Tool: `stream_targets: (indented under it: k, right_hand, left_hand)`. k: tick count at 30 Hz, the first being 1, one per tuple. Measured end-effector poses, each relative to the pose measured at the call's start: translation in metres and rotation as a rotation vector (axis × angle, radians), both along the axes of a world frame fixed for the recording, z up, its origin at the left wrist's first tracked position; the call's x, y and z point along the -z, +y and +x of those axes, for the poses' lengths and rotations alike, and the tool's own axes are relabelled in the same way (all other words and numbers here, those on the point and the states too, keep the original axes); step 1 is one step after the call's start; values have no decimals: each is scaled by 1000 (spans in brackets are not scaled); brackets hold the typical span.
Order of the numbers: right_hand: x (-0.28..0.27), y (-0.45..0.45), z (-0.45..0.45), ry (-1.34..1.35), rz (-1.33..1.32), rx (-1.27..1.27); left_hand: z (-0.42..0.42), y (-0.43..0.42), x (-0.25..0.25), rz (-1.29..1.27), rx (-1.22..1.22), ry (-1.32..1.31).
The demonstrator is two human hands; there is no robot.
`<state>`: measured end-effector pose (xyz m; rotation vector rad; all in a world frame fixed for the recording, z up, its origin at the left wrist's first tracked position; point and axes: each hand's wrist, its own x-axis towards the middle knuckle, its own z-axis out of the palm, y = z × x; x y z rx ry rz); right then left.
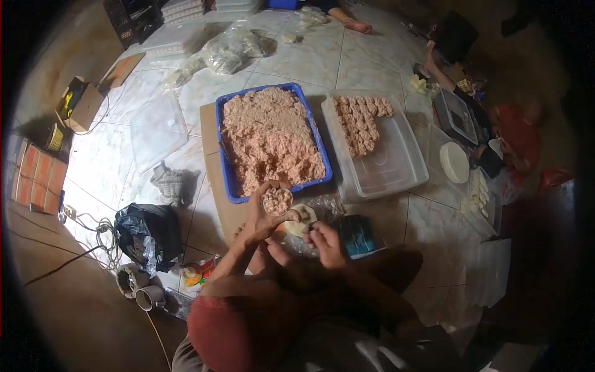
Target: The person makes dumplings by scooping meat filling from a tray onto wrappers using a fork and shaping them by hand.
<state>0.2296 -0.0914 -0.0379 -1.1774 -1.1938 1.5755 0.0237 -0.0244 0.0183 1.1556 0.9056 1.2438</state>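
Observation:
My left hand curls around a dumpling, an open-topped round packed with pinkish minced filling. Its thumb reaches over pale round dough wrappers. At the right edge of these wrappers, my right hand is closed in a pinch on a wrapper, though its fingertips are partly hidden. Just beyond my hands lies a blue tray of minced filling, scooped out on the near side. To its right, a clear plastic container holds rows of filled dumplings along its far and left parts.
A black plastic bag and a cup stand at my left. A teal box lies by my right hand. Clear lids and bagged goods are on the tiled floor. Other people's limbs show at the far side and right.

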Motion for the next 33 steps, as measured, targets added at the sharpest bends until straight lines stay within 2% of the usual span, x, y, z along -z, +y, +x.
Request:
stream_targets:
  k: [1, 2, 3, 5, 6, 7, 9, 10, 11, 13, 14, 17, 19, 21, 22, 23, 25, 26, 27, 29, 30, 31, 32, 33]
  right_hand:
    - [2, -1, -10, -68, 112, 6]
    - [3, 1, -14, -66, 112, 6]
    - [6, 5, -17, -301, 386, 88]
    - [12, 17, -24, -764, 938, 250]
    - [-3, 16, -19, -557, 390, 126]
    - [-20, 18, -10, -527, 274, 79]
    - [-14, 13, 1, -181, 222, 114]
    - [-10, 8, -2, -43, 207, 130]
    - [-9, 1, 0, -44, 195, 128]
    - [-17, 2, 1, -48, 21, -93]
    - [-14, 0, -4, 23, 67, -89]
    - [-9, -2, -18, 99, 95, -34]
    - [1, 1, -32, 18, 167, 35]
    - [2, 14, -36, -549, 649, 83]
    - [-17, 9, -33, -753, 541, 58]
    - [-27, 19, -24, -714, 676, 60]
    - [-63, 23, -19, -537, 554, 224]
    - [-79, 29, -13, -516, 648, 192]
    - [-89, 31, -7, -525, 634, 190]
    - [-103, 44, 4, -784, 823, -198]
    - [-98, 58, 5, -808, 835, -185]
    - [-99, 57, 12, -807, 838, -183]
    - [-104, 59, 21, -758, 795, -161]
    - [-115, 65, 26, -709, 759, -148]
  left_hand:
    - [3, 0, 5, -55, 43, -100]
    - [4, 2, 17, 39, 103, 60]
    - [6, 2, 24, 35, 102, 63]
    - [5, 5, 37, -47, -104, 134]
    - [-2, 7, 26, -27, -143, 242]
    - [-10, 5, 10, -39, -144, 249]
    - [-24, 2, -11, -69, -45, -28]
    - [-27, 2, -9, -26, -87, -2]
    - [-30, 1, -7, 14, -131, 26]
    - [-35, 4, -33, -92, 102, 225]
    - [-35, 6, -21, -78, 114, 112]
    - [-28, 7, -24, 97, 51, 157]
    - [-14, 1, -12, 102, 75, 54]
    - [-8, -2, 2, 82, 70, 477]
    - [-9, 3, -4, -61, 69, 451]
    - [-12, 7, -3, -59, 61, 453]
    - [-17, 11, 2, 138, -24, 308]
    - [-19, 11, 3, 202, -32, 286]
    - [-21, 11, 5, 266, -39, 264]
    - [-20, 14, 18, 154, 179, 472]
    - [-18, 13, -2, -26, 247, 764]
    - [-19, 10, 6, -23, 246, 766]
    - [-20, 8, 21, 17, 173, 536]
    - [-20, 4, 1, -31, 154, 352]
